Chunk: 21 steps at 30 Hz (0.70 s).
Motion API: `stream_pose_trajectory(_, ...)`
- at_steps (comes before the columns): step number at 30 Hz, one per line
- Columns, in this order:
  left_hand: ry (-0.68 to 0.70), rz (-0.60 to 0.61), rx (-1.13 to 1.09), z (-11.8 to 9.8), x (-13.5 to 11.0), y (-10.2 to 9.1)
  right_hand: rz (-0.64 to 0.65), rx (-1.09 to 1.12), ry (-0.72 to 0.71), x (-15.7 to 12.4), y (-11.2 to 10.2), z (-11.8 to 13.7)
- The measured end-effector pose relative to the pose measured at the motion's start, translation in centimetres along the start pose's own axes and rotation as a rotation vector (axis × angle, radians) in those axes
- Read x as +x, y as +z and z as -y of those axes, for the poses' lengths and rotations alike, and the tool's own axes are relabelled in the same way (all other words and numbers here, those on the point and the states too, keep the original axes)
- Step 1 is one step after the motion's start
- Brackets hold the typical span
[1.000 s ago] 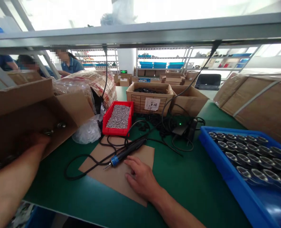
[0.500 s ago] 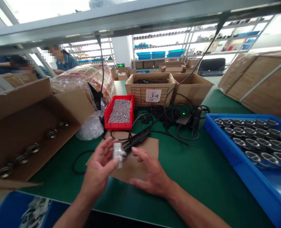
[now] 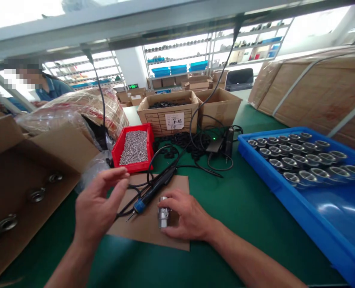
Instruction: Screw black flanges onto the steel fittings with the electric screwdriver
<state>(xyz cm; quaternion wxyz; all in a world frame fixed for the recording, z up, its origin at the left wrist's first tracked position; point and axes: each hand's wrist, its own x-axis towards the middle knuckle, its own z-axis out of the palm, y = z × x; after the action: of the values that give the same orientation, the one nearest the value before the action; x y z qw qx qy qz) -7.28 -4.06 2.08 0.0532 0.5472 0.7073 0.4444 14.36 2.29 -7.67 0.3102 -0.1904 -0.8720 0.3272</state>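
Right hand (image 3: 186, 218) fingers wrapped on metal fitting (image 3: 163, 217), upright on cardboard sheet (image 3: 171, 238). Left hand (image 3: 98, 204) spread empty at fitting's nine o'clock; electric screwdriver (image 3: 153, 191) between them.

Desk (image 3: 249, 208): covered with a green mat.
Overhead rail (image 3: 165, 24): grey metal, mounted across the desk.
Shelving (image 3: 195, 56): white metal racks placed at the far wall, stocked with blue bins.
Light: bright daylight admitted from above.
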Motion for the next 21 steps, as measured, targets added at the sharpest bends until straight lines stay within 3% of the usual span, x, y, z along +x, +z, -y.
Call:
stream_pose_trajectory(1,0.064,-0.068,0.033,-0.2,2.2,0.3,0.013,-0.057,0.024,0.0,-0.1,-0.1)
stream_pose_trajectory(3,0.196,-0.026,0.113,-0.3,6.8,2.1,0.027,-0.143,0.078,0.1,-0.2,-0.4)
stream_pose_trajectory(6,0.401,0.32,0.402,-0.1,12.9,6.8,0.038,-0.204,0.171,0.0,0.0,-0.9)
stream_pose_trajectory(9,0.49,0.646,0.657,0.2,16.7,12.2,0.064,-0.209,0.232,0.0,0.1,-1.4)
stream_pose_trajectory(12,0.487,0.832,0.752,0.7,17.8,16.6,0.051,-0.22,0.215,0.1,-0.1,-1.8)
stream_pose_trajectory(15,0.456,0.913,0.833,1.5,17.6,19.3,0.018,-0.27,0.214,0.3,-0.4,-1.7)
stream_pose_trajectory(18,0.436,0.903,0.844,2.2,17.0,20.2,0.044,-0.256,0.218,0.2,-0.5,-1.4)
stream_pose_trajectory(21,0.399,0.806,0.782,1.9,16.6,19.8,0.101,-0.202,0.177,0.1,-0.6,-1.3)
